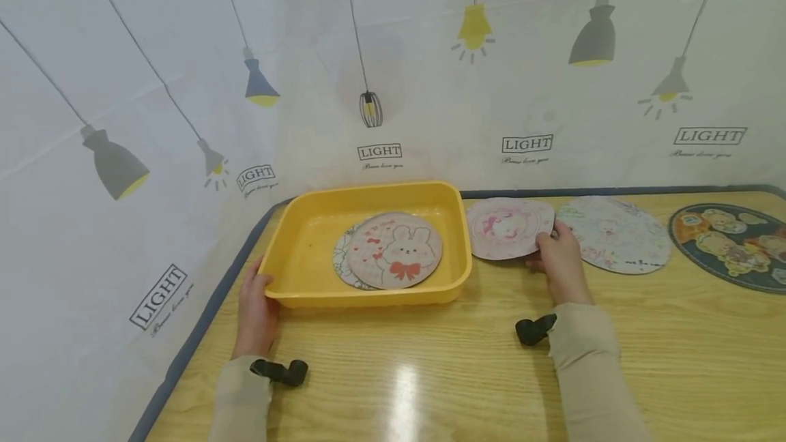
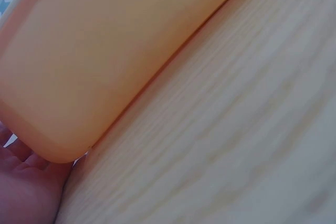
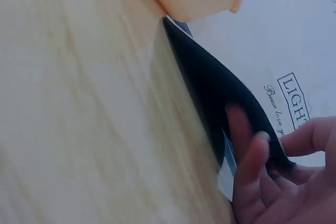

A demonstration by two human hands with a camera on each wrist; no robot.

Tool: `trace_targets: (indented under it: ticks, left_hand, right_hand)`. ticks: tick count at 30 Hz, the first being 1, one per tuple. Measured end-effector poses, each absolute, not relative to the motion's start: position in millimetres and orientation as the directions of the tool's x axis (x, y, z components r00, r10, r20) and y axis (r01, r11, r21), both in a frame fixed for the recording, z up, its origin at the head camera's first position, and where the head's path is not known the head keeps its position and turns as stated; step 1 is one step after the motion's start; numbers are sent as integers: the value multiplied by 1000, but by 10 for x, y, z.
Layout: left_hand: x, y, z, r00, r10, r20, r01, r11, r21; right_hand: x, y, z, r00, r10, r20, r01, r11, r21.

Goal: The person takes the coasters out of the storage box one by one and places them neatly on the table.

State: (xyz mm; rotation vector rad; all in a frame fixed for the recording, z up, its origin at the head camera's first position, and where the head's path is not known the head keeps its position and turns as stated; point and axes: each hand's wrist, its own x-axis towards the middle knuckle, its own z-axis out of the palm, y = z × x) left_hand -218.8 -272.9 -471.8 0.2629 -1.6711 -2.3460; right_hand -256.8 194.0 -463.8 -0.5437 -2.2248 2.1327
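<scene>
My left hand [image 1: 256, 309] grips the near left corner of a yellow plastic tray [image 1: 295, 297], its thumb at the rim. Inside the tray a round rabbit mat [image 1: 396, 251] with a red bow overlaps a black-and-white patterned mat [image 1: 344, 261]. To the right of the tray, my right hand [image 1: 561, 258] pinches the right edge of a pink round mat [image 1: 506, 229]. That edge is lifted, and the mat's black underside [image 3: 210, 72] shows in the right wrist view. Most of the left fingers are hidden behind the tray in the left wrist view.
A pale floral round mat [image 1: 614, 234] lies right of my right hand, and a dark round mat with bears [image 1: 733, 244] lies farther right. The wooden table [image 1: 454, 374] meets a wall covering [image 1: 430, 108] printed with lamps at the back and left.
</scene>
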Motion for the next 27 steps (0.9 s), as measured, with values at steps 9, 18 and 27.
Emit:
trace_targets:
  ticks: [9,18,27]
  left_hand:
    - [-2173,-2719,-4703,-954,-300,1,99,-309,946]
    - [-2170,-2709,-4692,-954,-298,-3,96,-316,944]
    - [-2171,-2733,-4706,-954,-300,3,101,-314,944]
  right_hand:
    - [-2516,2053,-4624,-936,206,-285,316,137,-939]
    - [-2520,2104,-4667,-925,212,-316,350,146,-925]
    - [-2512,2097,-4648,-924,206,-323,363,201,-910]
